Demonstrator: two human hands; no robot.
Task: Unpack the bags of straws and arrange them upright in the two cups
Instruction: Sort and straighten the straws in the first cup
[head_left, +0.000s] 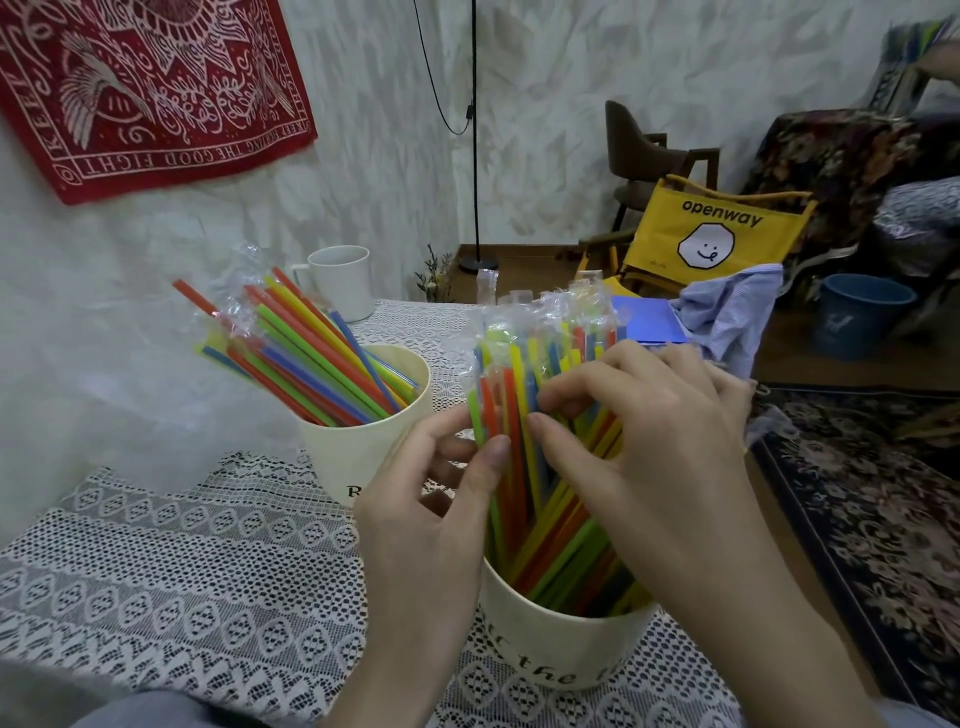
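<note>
Far cream cup (363, 452) at left, w/ wrapped straws (306, 358) leaning left in it. Our left hand (431, 499) pinches a straw of the near bunch (524, 395) btwn thumb & fingers. Near cup (561, 644) holds that bunch upright. Our right hand (639, 431), fingers curled, grips the bunch too, on lace cloth (182, 571).
</note>
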